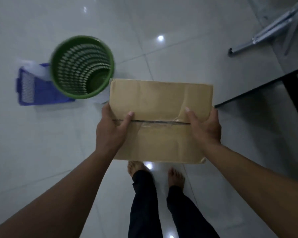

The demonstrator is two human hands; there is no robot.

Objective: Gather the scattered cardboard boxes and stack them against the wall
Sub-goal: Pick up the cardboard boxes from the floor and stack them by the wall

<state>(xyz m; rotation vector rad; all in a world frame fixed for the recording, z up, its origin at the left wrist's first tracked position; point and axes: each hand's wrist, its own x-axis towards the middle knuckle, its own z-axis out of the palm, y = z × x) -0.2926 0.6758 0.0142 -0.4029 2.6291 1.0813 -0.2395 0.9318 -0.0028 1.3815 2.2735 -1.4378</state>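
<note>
Head view: we hold one flat brown cardboard box (160, 107) level above the glossy pale floor tiles (41, 143), just in front of our two bare feet (175, 176). Its top is creased matte card, split by a dark seam where two flaps meet, with wrinkled clear tape (162, 124) across the middle. Our left hand (110, 129) grips the left edge, thumb laid on the seam and fingers curled out of sight beneath; our right hand (205, 127) clamps the right edge likewise. One round green plastic basket (82, 66), its wall slotted in rows, stands on the floor just left of the box, beside one blue plastic tray (40, 93) with a ribbed grid. At right, one dark-framed glass bench (258, 90) edges in; folded silver metal legs (272, 30) lie beyond it.
</note>
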